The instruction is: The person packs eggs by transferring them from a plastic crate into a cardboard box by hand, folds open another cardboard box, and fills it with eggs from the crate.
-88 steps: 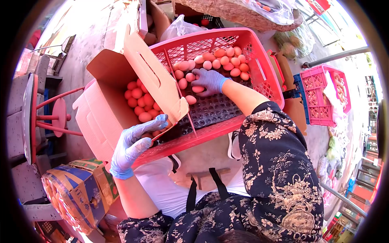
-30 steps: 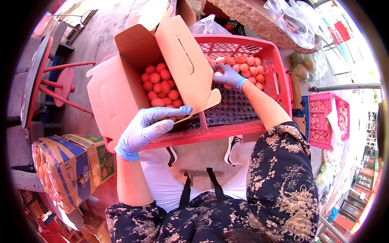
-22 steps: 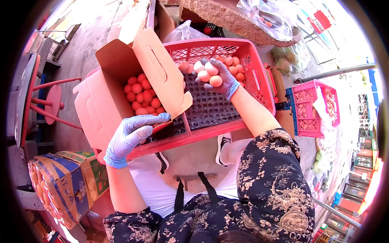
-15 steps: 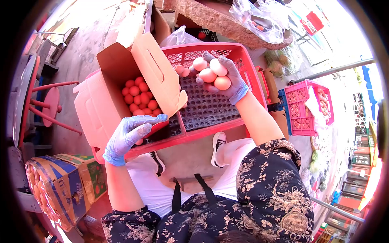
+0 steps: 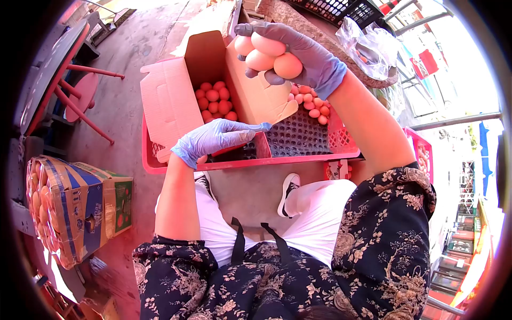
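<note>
My right hand (image 5: 314,56), in a thin bluish glove, is raised above the crate with its fingers curled around several eggs (image 5: 261,60). My left hand (image 5: 216,140), gloved too, pinches the near corner of an open cardboard box (image 5: 173,101). Inside that box lies a pile of brown eggs (image 5: 214,100). The box rests in a red plastic crate (image 5: 298,161). Beside it in the crate is a dark dimpled egg tray (image 5: 298,136), partly bare. More loose eggs (image 5: 319,111) lie at the crate's far right, partly hidden by my right hand and the box flap.
To the left on the floor stands a taped carton (image 5: 88,208) with eggs showing at its side. A round table (image 5: 53,74) and a pink stool (image 5: 82,96) stand behind it. Farther right are a stone trough (image 5: 330,40), a plastic bag (image 5: 368,45) and a pink crate (image 5: 421,152).
My right hand has lifted with the eggs, up and toward the camera. My left hand keeps hold of the box. The whole view has shifted.
</note>
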A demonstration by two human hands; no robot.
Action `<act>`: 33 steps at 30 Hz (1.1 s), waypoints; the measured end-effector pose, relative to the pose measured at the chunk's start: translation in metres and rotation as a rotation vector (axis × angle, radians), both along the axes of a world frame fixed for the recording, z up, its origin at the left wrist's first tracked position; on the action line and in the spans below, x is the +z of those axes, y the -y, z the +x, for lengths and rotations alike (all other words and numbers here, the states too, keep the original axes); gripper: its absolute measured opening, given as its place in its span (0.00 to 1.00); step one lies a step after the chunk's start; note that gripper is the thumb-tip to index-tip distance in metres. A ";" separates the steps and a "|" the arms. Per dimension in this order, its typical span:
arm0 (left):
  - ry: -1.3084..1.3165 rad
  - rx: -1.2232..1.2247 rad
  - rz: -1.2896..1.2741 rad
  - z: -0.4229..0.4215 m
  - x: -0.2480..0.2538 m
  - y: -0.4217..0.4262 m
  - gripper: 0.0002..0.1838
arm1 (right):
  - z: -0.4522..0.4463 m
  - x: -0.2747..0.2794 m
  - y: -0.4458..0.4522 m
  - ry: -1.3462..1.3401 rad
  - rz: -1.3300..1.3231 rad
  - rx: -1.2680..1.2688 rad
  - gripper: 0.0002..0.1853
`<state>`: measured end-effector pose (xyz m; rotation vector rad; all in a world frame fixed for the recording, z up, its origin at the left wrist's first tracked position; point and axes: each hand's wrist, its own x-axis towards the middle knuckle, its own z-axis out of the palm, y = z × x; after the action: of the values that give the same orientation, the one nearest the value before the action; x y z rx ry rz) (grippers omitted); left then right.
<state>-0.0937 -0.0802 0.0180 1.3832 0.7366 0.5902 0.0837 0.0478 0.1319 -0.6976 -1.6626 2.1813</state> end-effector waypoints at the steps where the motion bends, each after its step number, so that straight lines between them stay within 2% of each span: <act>1: 0.000 -0.008 0.018 0.001 0.002 0.001 0.25 | -0.016 -0.004 -0.004 0.032 0.011 0.056 0.28; 3: 0.014 -0.031 0.052 0.000 -0.006 0.001 0.25 | -0.049 -0.013 0.002 0.284 0.063 -0.122 0.24; 5: 0.028 -0.040 0.079 0.001 -0.014 0.003 0.26 | -0.074 -0.036 -0.006 0.427 -0.008 -0.118 0.19; 7: 0.034 -0.047 0.082 0.001 -0.006 0.007 0.26 | -0.091 -0.049 -0.003 0.508 0.015 -0.070 0.18; 9: 0.052 -0.051 0.126 0.001 -0.007 0.008 0.26 | -0.106 -0.062 -0.003 0.732 0.107 -0.072 0.16; 11: -0.006 -0.099 0.165 0.001 -0.011 0.007 0.25 | -0.114 -0.104 -0.018 0.799 0.177 -0.012 0.16; 13: -0.089 -0.170 0.253 0.002 -0.020 0.003 0.24 | -0.123 -0.113 -0.008 0.911 0.440 0.077 0.15; 14: -0.125 -0.198 0.276 0.003 -0.021 0.002 0.24 | -0.123 -0.115 -0.005 0.972 0.355 0.040 0.14; 17: -0.198 -0.183 0.271 0.003 -0.019 0.001 0.24 | -0.129 -0.151 -0.029 1.003 0.374 0.073 0.13; 18: -0.206 -0.177 0.266 0.004 -0.021 0.002 0.24 | -0.128 -0.146 -0.021 1.072 0.510 0.144 0.14; 19: -0.213 -0.172 0.261 0.006 -0.022 0.004 0.24 | -0.131 -0.134 -0.015 1.198 0.554 0.355 0.20; 21: -0.209 -0.160 0.272 0.006 -0.023 0.005 0.24 | -0.133 -0.154 0.000 1.312 0.864 0.408 0.31; 22: -0.198 -0.153 0.288 0.005 -0.024 0.005 0.24 | -0.129 -0.187 -0.004 1.255 0.981 0.356 0.36; 24: -0.216 -0.134 0.319 0.004 -0.022 0.004 0.25 | -0.136 -0.209 -0.003 1.281 1.212 0.556 0.32; 25: -0.246 -0.121 0.335 0.004 -0.019 0.004 0.25 | -0.134 -0.211 -0.003 1.282 1.203 0.598 0.30; 26: -0.278 -0.113 0.354 0.004 -0.017 0.003 0.25 | -0.129 -0.220 -0.002 1.202 1.198 0.471 0.28; 30: -0.200 -0.126 0.286 0.006 -0.016 -0.001 0.23 | -0.125 -0.218 0.007 1.090 1.324 0.330 0.27; 33: -0.179 -0.110 0.241 0.006 -0.014 0.000 0.23 | -0.124 -0.223 0.002 1.088 1.263 0.398 0.26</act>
<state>-0.0876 -0.0806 0.0038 1.7051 0.7441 0.4835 -0.0400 0.0456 -0.0916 -1.1939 -3.2690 0.3032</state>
